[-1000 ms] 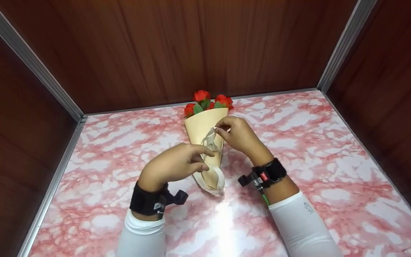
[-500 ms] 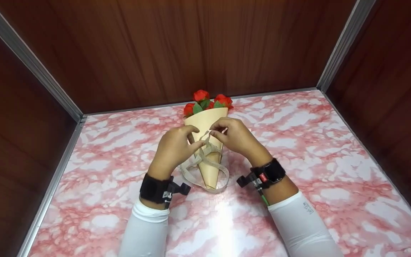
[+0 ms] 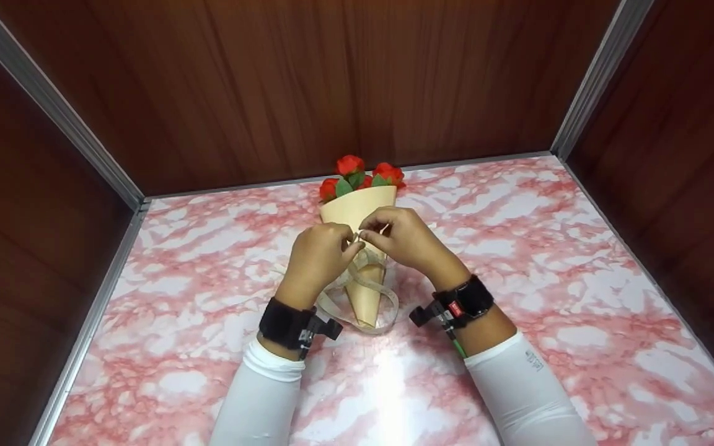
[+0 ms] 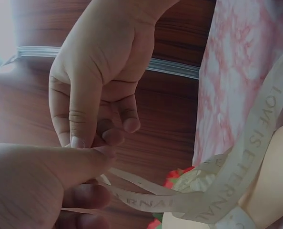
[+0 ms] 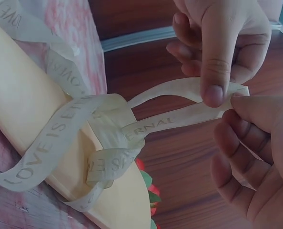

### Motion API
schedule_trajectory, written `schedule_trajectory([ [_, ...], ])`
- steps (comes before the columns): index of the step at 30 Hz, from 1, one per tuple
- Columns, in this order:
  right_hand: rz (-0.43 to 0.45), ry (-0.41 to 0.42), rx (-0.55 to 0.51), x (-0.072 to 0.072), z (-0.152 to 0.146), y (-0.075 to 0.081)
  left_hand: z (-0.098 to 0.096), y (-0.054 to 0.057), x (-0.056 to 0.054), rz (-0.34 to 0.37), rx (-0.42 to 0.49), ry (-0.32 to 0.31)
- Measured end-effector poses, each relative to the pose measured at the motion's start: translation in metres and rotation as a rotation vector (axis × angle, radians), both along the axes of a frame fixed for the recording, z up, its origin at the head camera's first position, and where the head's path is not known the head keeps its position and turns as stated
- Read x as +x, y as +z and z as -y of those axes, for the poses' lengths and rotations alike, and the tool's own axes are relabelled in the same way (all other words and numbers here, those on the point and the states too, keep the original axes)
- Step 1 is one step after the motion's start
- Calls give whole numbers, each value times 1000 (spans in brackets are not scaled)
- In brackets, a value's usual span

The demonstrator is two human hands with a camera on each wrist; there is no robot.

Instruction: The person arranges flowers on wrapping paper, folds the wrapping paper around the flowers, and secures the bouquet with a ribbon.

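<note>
A bouquet of red roses [image 3: 350, 165] with green leaves lies on the table, wrapped in a cone of cream paper [image 3: 363, 201]. Pale printed ribbon [image 5: 55, 136] goes round the cone's narrow part, and a loose length curves on the table below it. Over the cone, my left hand [image 3: 318, 257] pinches a strand of ribbon between thumb and fingers. Close beside it, my right hand [image 3: 408, 243] pinches the ribbon's raised end. Seen from the right wrist, two ribbon strands [image 5: 167, 123] stretch from the wrap up to both hands' fingertips. The knot area is partly covered by ribbon.
The table [image 3: 518, 248] has a pink and white marbled top. Dark wood panels [image 3: 357, 80] with grey metal edging [image 3: 592, 80] enclose it at the back and sides.
My left hand has moved up and right from over the cone's lower part to the ribbon end, and now pinches it. My right hand keeps its pinch, shifted slightly left and down.
</note>
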State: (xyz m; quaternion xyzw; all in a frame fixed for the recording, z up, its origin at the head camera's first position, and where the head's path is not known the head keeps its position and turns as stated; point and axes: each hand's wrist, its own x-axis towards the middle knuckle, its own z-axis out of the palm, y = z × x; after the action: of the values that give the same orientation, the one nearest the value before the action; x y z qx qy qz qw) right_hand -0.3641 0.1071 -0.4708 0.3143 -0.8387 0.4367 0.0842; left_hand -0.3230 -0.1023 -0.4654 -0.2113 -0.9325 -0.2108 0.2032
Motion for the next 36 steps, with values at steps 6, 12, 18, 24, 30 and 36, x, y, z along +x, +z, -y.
schedule_trajectory([
  [6, -6, 8, -14, 2, 1, 0, 0, -3, -2, -20, -3, -8],
  [12, 39, 15, -5, 2, -4, 4, 2, -4, -3, 10, 6, -5],
  [18, 180, 53, 183, -4, -23, 3, 6, -2, -5, 39, 8, 8],
  [24, 347, 217, 528, -3, -31, -7, 10, 3, -2, 67, 23, 11],
  [30, 419, 222, 635, -1, -23, -16, 11, 6, -1, 90, 18, 8],
  [36, 381, 180, 657, -1, -19, -20, 10, 5, -1, 101, 29, -5],
])
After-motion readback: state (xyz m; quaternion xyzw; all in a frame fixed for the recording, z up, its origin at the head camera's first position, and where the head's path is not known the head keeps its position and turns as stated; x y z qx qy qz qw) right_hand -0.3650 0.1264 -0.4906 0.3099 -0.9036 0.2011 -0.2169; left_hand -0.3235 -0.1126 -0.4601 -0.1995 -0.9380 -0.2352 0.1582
